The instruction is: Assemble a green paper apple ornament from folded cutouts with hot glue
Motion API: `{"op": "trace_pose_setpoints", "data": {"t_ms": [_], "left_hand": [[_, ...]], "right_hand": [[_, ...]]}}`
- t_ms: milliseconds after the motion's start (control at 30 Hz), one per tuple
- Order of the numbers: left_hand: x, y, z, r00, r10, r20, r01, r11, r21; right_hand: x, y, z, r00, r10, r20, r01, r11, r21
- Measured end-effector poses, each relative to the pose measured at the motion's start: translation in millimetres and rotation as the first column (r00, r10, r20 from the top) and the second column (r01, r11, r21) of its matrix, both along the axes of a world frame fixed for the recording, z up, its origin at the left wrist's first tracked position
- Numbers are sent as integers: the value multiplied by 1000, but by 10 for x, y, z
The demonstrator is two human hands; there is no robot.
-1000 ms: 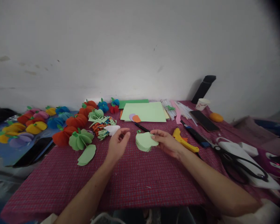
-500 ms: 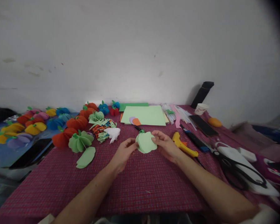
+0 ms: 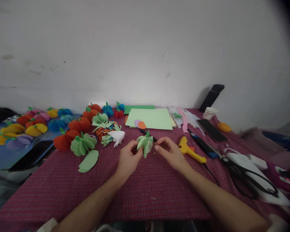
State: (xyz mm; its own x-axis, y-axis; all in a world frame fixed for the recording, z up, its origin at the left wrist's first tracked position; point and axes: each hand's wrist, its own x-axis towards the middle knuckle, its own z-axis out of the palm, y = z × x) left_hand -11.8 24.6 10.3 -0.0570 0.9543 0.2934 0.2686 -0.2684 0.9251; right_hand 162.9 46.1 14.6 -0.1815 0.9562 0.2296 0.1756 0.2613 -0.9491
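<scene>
Left hand (image 3: 130, 158) pinches a partly fanned green pumpkin (image 3: 145, 144); right hand (image 3: 172, 154), grip spread, hovers beside. Finished-looking pumpkins (image 3: 79, 125) fill frame left; cutouts (image 3: 89, 161) lie flat.

OK so I counted from where I'm standing. On the checked surface (image 3: 147, 193): four orange paper pumpkins (image 3: 79, 124), three light green pumpkins (image 3: 145, 145), two blue pumpkins (image 3: 107, 110) and just one red pumpkin (image 3: 118, 114). Off to the left I get four yellow pumpkins (image 3: 36, 130), plus one purple pumpkin (image 3: 19, 142); the others there overlap too much for me to swear to. Also one yellow glue gun (image 3: 192, 153), one pair of scissors (image 3: 250, 175), one paper cup (image 3: 210, 112), one black pen (image 3: 143, 131). Glue sticks (image 3: 192, 120)? Several, piled up, can't get a number lol.
</scene>
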Motion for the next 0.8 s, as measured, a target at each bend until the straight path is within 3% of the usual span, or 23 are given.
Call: {"op": "trace_pose_setpoints", "data": {"t_ms": [167, 367, 800], "left_hand": [[44, -56, 12, 982, 81, -172, -70, 995, 66], [107, -104, 11, 926, 109, -361, -58, 987, 148], [118, -124, -66, 906, 103, -410, -26, 982, 189]], "right_hand": [[-23, -116, 81, 993, 69, 96, -69, 998, 0], [-28, -160, 58, 977, 64, 205, -75, 996, 45], [-23, -124, 7, 973, 56, 224, -68, 997, 47]]}}
